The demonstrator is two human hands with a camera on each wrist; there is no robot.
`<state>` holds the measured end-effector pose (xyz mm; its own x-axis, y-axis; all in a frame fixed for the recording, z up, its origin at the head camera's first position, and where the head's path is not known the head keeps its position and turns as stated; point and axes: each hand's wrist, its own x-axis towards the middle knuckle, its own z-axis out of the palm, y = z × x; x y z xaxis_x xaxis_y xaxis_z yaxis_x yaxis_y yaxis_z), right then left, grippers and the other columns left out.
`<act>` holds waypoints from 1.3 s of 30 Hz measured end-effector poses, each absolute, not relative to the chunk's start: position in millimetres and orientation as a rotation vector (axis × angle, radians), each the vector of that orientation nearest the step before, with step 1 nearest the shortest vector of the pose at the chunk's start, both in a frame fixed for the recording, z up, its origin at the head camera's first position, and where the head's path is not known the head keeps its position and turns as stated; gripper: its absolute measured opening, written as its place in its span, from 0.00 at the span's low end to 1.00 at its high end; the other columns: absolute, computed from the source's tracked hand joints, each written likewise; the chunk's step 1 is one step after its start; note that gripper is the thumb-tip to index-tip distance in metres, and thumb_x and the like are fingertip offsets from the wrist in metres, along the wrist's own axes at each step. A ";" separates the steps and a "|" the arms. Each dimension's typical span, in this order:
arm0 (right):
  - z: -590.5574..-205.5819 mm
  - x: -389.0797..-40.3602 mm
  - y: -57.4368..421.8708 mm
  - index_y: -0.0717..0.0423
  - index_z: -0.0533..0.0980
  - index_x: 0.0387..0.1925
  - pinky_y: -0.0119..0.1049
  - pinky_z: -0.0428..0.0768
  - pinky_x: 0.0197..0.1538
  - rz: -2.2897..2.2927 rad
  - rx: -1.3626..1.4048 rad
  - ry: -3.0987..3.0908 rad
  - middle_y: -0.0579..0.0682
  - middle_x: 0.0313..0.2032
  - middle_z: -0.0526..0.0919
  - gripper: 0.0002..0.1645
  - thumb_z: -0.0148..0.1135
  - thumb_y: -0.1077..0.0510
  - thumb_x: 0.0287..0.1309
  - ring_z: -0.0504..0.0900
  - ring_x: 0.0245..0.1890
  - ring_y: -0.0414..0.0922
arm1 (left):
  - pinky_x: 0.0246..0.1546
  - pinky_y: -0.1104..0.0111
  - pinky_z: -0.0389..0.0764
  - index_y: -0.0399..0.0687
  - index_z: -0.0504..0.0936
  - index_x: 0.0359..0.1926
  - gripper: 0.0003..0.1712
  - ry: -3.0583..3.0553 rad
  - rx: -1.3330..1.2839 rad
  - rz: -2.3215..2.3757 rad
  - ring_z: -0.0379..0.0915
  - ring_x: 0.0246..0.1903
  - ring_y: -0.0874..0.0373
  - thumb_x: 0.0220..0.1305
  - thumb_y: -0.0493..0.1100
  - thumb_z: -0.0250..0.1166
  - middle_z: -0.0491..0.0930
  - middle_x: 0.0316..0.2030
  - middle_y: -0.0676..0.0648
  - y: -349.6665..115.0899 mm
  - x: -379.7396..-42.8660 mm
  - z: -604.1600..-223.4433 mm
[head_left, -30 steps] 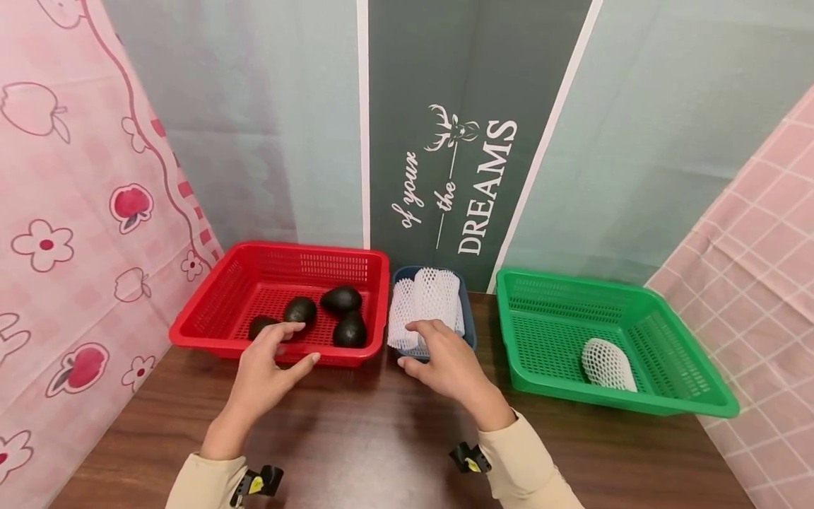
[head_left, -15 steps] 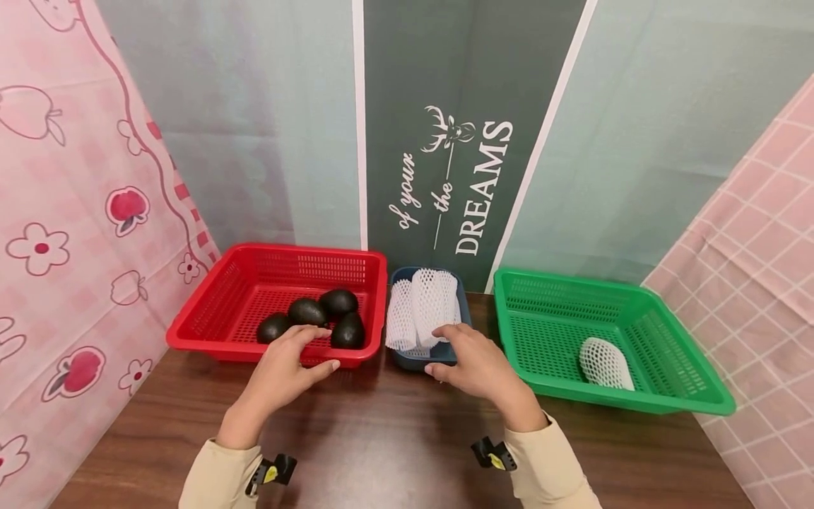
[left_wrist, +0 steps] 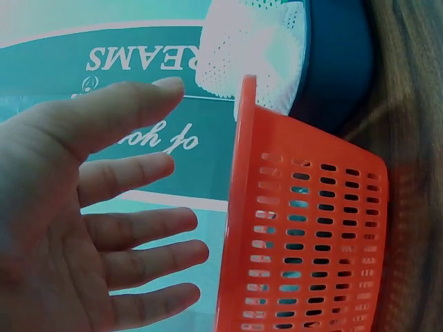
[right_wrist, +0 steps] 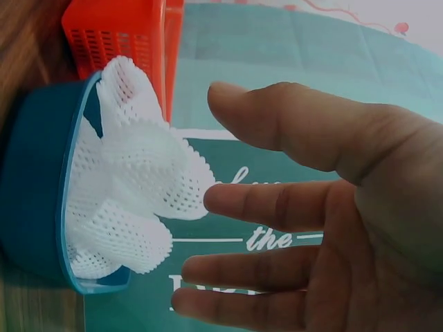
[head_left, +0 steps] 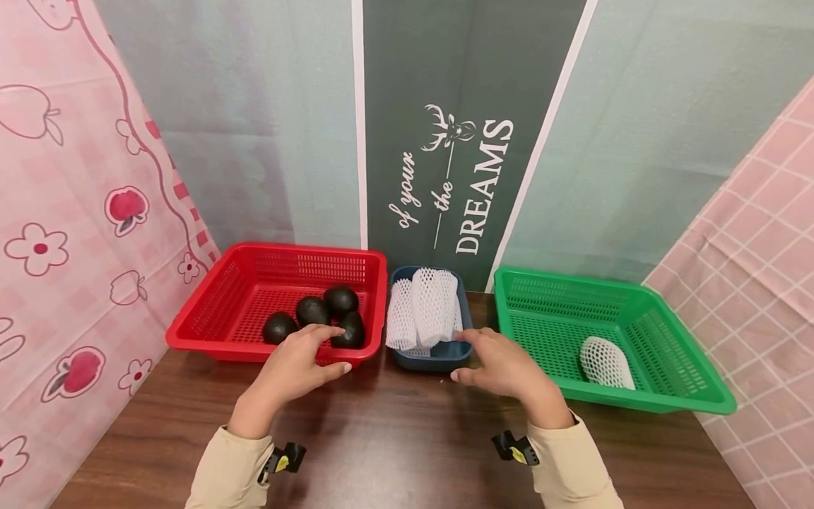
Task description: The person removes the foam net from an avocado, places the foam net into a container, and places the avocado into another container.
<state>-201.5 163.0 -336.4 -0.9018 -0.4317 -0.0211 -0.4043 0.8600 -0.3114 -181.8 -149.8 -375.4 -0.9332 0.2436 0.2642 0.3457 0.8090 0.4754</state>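
Note:
My left hand hovers over the near rim of the red basket, its fingers spread and holding nothing. Several dark avocados lie in that basket, one partly behind my fingertips. My right hand is at the near right corner of the small blue basket, fingers apart with nothing between them. White foam net sleeves stand bunched in the blue basket; the right wrist view shows their open mesh ends just off my fingertips.
On the right stands a green basket with one net-wrapped item in it. All baskets sit on a brown wooden table. Behind them hangs a green curtain; pink cloths flank both sides.
Both hands have drifted right and slightly down in the head view; the right has moved off from over the net sleeves. The avocados have shifted, sitting closer together toward the right of the red basket.

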 end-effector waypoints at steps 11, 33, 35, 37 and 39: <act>-333.0 -205.9 184.6 0.62 0.72 0.54 0.52 0.71 0.50 -0.476 -0.589 2.908 0.59 0.47 0.76 0.35 0.70 0.48 0.47 0.73 0.49 0.56 | 0.41 0.57 0.76 0.47 0.80 0.49 0.30 -2.770 -0.517 -0.692 0.74 0.44 0.51 0.43 0.51 0.75 0.79 0.44 0.48 -131.5 -181.9 -372.6; -330.5 -211.0 234.5 0.66 0.70 0.56 0.58 0.70 0.47 -0.494 -0.555 2.946 0.65 0.52 0.74 0.34 0.66 0.50 0.53 0.69 0.53 0.65 | 0.35 0.59 0.77 0.50 0.80 0.49 0.30 -2.751 -0.569 -0.639 0.74 0.42 0.53 0.43 0.55 0.74 0.78 0.44 0.48 -96.1 -185.7 -375.3; -331.5 -211.6 239.7 0.65 0.70 0.56 0.58 0.71 0.47 -0.499 -0.564 2.960 0.65 0.51 0.74 0.33 0.66 0.51 0.53 0.69 0.52 0.65 | 0.35 0.60 0.78 0.50 0.80 0.49 0.29 -2.747 -0.578 -0.641 0.74 0.43 0.53 0.43 0.55 0.73 0.78 0.44 0.48 -93.9 -185.6 -376.2; -333.0 -211.7 244.7 0.65 0.71 0.56 0.58 0.71 0.46 -0.504 -0.575 2.969 0.65 0.51 0.75 0.32 0.66 0.52 0.53 0.69 0.52 0.66 | 0.34 0.60 0.78 0.50 0.81 0.48 0.29 -2.743 -0.589 -0.639 0.74 0.42 0.54 0.43 0.54 0.74 0.79 0.44 0.49 -91.9 -185.1 -377.0; -335.0 -211.7 249.8 0.64 0.72 0.55 0.58 0.71 0.46 -0.513 -0.570 2.974 0.65 0.51 0.75 0.31 0.66 0.52 0.53 0.69 0.52 0.66 | 0.33 0.61 0.78 0.49 0.81 0.47 0.29 -2.736 -0.600 -0.622 0.74 0.41 0.54 0.43 0.54 0.74 0.79 0.43 0.48 -89.9 -184.7 -378.0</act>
